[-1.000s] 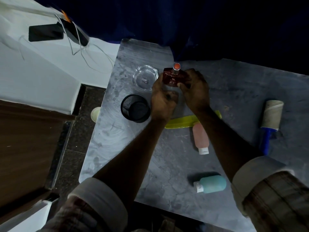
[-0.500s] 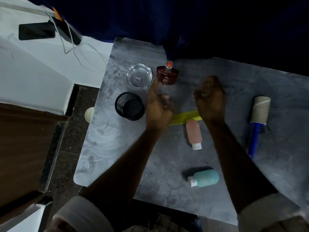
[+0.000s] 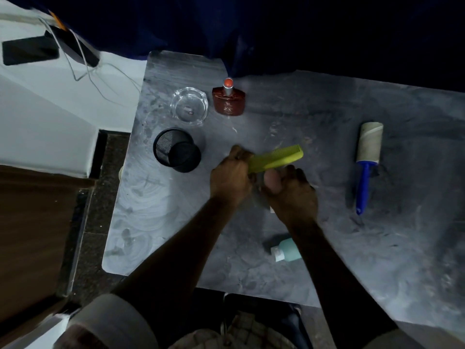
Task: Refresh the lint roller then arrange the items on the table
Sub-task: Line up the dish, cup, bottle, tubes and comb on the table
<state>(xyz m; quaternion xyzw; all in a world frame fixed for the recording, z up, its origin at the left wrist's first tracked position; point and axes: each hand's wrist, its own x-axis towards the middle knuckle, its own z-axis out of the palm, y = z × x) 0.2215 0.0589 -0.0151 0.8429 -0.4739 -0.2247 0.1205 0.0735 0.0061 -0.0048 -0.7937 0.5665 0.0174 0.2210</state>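
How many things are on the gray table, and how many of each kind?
Bottles: 3, the red perfume bottle, the teal bottle, and the pink bottle, mostly hidden under the right hand
Combs: 1, the green comb
Lint rollers: 1
Glass ashtrays: 1
Black mesh cups: 1
Total: 7

- Setting: a dim domestic room, most likely a bedroom or dressing area.
- Grey marble-patterned surface point(image 3: 314, 117) carries grooming articles: red perfume bottle point(image 3: 228, 101), green comb point(image 3: 276, 158), teal travel bottle point(image 3: 289, 249), lint roller point(image 3: 368, 153) with blue handle.
- Clear glass ashtray point(image 3: 189, 106) and black mesh cup point(image 3: 177, 149) stand near the left edge of the surface.
- White bed or mattress point(image 3: 50, 102) to the left bears a dark phone point(image 3: 30, 53) and trailing cable point(image 3: 83, 64).
- Dark blue curtain point(image 3: 276, 28) hangs behind; wood panel point(image 3: 32, 235) and dark speckled floor point(image 3: 93, 210) at left.
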